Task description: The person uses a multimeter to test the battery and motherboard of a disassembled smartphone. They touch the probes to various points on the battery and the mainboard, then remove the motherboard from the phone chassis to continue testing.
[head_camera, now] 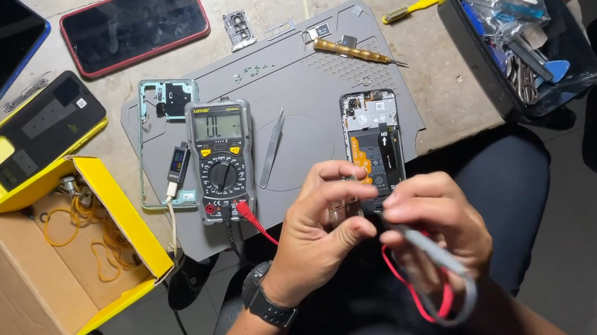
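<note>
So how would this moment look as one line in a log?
left hand: on opened phone | right hand: holds red and grey leads | meter: on grey mat, screen lit

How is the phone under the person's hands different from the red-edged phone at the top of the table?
The opened phone lies back up with its cover off, showing its battery and circuit board; the red-edged phone is closed, showing a dark screen. The opened phone stands lengthwise on the grey work mat, partly hidden by the left hand and right hand; the red-edged phone lies crosswise on the bare table, untouched. Both are slim, rectangular smartphones.
</note>
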